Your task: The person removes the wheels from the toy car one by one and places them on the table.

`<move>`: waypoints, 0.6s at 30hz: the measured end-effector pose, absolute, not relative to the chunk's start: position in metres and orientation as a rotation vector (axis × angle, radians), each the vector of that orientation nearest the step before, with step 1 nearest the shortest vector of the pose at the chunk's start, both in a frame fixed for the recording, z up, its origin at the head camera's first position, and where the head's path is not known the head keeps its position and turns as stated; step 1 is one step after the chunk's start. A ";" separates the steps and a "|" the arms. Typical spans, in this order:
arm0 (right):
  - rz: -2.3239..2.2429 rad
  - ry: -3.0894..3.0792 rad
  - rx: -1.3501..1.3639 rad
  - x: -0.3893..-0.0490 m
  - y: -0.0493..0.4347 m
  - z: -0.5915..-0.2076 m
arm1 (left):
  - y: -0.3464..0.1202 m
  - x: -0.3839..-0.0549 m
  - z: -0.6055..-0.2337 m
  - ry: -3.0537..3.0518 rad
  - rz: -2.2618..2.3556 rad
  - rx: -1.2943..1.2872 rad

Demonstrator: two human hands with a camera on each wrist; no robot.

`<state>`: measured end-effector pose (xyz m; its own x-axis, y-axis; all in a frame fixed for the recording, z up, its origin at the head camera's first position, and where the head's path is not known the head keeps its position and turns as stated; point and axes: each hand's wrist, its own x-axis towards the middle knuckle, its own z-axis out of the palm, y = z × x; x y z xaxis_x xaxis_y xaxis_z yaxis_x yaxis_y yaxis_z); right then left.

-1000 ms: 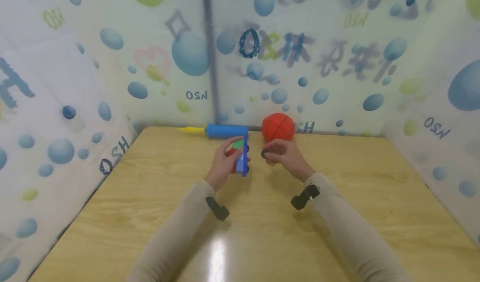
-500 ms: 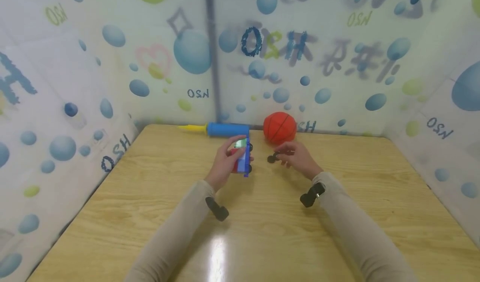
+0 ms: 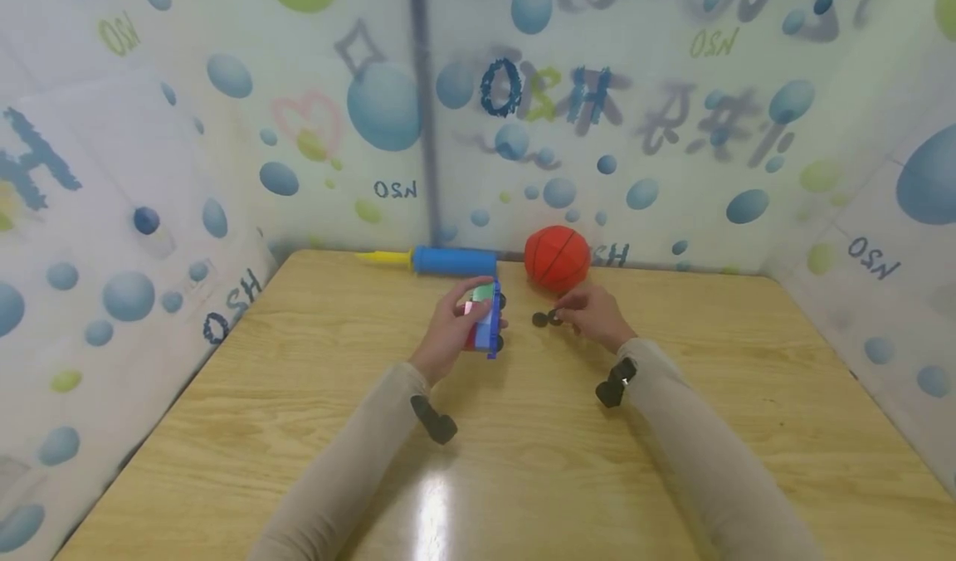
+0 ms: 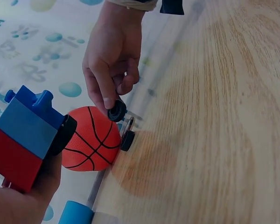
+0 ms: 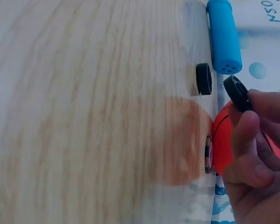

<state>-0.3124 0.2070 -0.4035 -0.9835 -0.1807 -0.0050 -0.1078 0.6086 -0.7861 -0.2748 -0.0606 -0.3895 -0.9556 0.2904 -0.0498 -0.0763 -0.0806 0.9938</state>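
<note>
My left hand (image 3: pixel 448 324) grips a toy vehicle (image 3: pixel 484 320) made of red, green and light blue blocks on a blue base, with black wheels on its right side. My right hand (image 3: pixel 597 316) pinches a small black wheel (image 5: pixel 238 93) between thumb and fingertips, to the right of the vehicle and just in front of the ball. A second black wheel (image 5: pixel 204 79) is on the table beside the pinched one. Nearer the ball in the right wrist view, another round dark piece (image 5: pixel 208 154) with a pinkish middle sits on the tabletop.
A red ball (image 3: pixel 557 258) with black lines stands at the table's back edge. Left of it lies a blue pump (image 3: pixel 454 260) with a yellow nozzle (image 3: pixel 384 257). Patterned walls enclose the wooden table (image 3: pixel 523 461) at the back and sides.
My right hand has moved right, away from the vehicle, and come down closer to the table. A wheel on the table now shows beside it. My left hand has shifted slightly right with the vehicle.
</note>
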 end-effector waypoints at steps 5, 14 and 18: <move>-1.270 2.785 -0.201 -0.319 0.207 -0.407 | -0.061 -0.276 -0.390 1.939 2.150 0.198; -1.236 2.809 -0.109 -0.322 0.210 -0.412 | -0.065 -0.279 -0.394 1.941 2.136 0.181; -1.228 2.800 -0.083 -0.321 0.207 -0.409 | -0.066 -0.278 -0.392 1.954 2.131 0.179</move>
